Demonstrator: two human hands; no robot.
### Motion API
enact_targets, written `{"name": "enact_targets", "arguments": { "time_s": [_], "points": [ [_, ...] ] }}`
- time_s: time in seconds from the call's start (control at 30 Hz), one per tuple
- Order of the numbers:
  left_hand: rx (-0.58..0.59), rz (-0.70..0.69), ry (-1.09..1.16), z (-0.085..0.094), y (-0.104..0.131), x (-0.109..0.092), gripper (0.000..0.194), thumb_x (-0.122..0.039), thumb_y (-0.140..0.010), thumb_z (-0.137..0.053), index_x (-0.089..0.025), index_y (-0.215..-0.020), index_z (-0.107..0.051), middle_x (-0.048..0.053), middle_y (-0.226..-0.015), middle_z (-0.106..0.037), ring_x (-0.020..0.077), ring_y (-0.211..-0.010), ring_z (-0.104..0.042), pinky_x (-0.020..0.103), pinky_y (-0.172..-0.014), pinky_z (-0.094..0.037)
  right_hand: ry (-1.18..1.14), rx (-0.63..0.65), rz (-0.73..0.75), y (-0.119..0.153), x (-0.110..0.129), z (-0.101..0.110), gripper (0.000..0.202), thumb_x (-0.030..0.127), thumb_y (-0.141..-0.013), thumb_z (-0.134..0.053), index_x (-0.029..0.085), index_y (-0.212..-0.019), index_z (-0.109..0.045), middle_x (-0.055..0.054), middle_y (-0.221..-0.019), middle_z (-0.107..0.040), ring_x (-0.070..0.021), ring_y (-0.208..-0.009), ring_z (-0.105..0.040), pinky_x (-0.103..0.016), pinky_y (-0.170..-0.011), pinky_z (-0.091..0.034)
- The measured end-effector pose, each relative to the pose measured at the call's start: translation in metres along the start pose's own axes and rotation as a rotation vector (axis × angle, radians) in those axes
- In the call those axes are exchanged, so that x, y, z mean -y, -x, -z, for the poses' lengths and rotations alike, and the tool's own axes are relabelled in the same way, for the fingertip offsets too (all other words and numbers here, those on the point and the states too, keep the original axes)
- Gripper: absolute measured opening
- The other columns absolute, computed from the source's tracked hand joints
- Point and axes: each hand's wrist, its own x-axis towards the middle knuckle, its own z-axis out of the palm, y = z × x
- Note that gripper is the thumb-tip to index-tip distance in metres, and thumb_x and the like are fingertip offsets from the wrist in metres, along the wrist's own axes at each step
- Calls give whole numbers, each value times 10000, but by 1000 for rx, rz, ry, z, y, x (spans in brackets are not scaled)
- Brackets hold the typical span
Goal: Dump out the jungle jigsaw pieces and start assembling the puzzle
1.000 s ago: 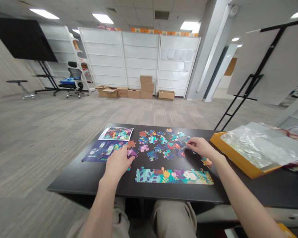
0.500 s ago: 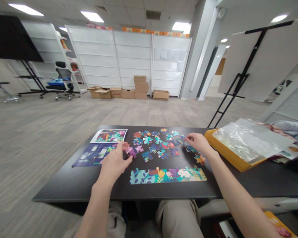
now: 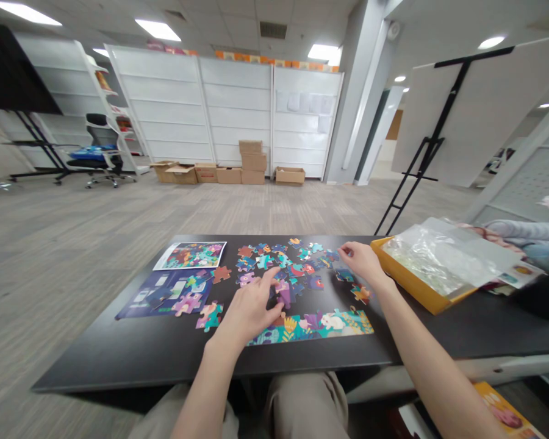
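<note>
My left hand [image 3: 252, 303] is over the middle of the black table, its thumb and fingers closed around a purple puzzle piece [image 3: 283, 294]. Just below it lies a joined strip of puzzle pieces [image 3: 322, 323], showing a white rabbit and plants; the hand covers part of its left end. My right hand [image 3: 360, 261] hovers at the right of the loose pieces, fingertips pinched beside some dark blue pieces [image 3: 326, 261]. What the pinch holds, if anything, is hidden. An orange-brown piece [image 3: 360, 293] lies under the right wrist. Several loose pieces [image 3: 265, 261] are spread behind my left hand.
At the table's left lies a printed picture [image 3: 192, 255] above a purple sheet [image 3: 139, 299] with pieces on it. Another piece [image 3: 209, 316] lies nearer me. A yellow box [image 3: 412, 286] with clear plastic stands on the right. Beyond are cardboard boxes [image 3: 254, 161] on the floor.
My left hand has moved right with the purple piece, from beside the purple sheet to above the strip's left part. My right hand stays by the same pieces. The view has shifted slightly.
</note>
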Motion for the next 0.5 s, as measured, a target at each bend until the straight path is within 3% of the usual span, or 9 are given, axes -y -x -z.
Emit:
{"name": "enact_targets", "arguments": {
  "time_s": [0.3, 0.4, 0.5],
  "points": [
    [55, -36, 26, -17, -13, -15, 648, -239, -869, -647, -263, -1466, -397, 44, -1198, -722, 234, -1046, -699, 350, -885, -540, -36, -94, -106, 0, 1, 6, 249, 362, -915, -571, 220, -839, -760, -51, -859, -779, -222, -803, -689, -291, -668, -433],
    [17, -6, 39, -9, -13, -7, 622, -254, -875, -634, -274, -1454, -405, 34, -1201, -720, 216, -1000, -703, 320, -826, -533, -43, -107, -129, 0, -2, 5, 244, 351, -924, -567, 222, -847, -758, -46, -854, -779, -224, -828, -698, -290, -682, -437],
    [-68, 114, 35, 8, -11, 11, 596, -297, -876, -628, -278, -1433, -415, 17, -1157, -733, 208, -954, -705, 300, -768, -513, -23, -80, -142, -1, -6, 2, 228, 343, -926, -577, 222, -857, -758, -48, -877, -782, -225, -849, -699, -288, -683, -434]
  ]
}}
